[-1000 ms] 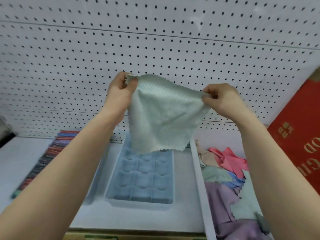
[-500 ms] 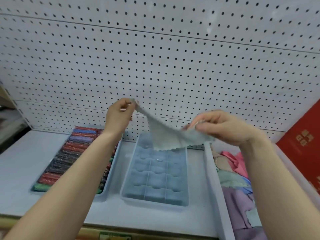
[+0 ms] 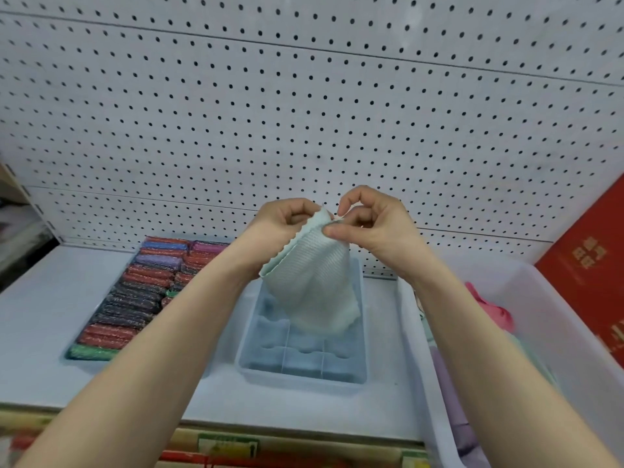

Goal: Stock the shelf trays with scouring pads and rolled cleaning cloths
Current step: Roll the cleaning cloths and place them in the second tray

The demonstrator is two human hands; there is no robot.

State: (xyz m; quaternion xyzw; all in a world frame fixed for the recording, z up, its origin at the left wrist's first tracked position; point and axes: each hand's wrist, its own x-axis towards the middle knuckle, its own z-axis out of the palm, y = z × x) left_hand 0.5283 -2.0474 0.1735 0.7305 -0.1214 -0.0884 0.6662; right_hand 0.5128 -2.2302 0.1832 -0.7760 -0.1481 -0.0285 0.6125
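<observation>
A pale green cleaning cloth point(image 3: 314, 282) hangs folded in half above the blue divided tray point(image 3: 304, 363). My left hand point(image 3: 280, 224) grips its upper left edge. My right hand point(image 3: 371, 224) pinches the upper edge with thumb and fingers, right beside the left hand. The tray's compartments that I can see hold nothing; the cloth hides its far part. To the left, a tray of scouring pads point(image 3: 135, 295) in red, purple, dark and green lies packed in rows.
A clear bin point(image 3: 540, 319) at the right holds loose pink, purple and green cloths. A red box point(image 3: 587, 278) leans at the far right. White pegboard point(image 3: 304, 113) backs the shelf. Price labels run along the shelf's front edge point(image 3: 229, 444).
My hands came together, folding the spread cloth in half. They also dropped lower toward the blue tray, and the camera tilted down.
</observation>
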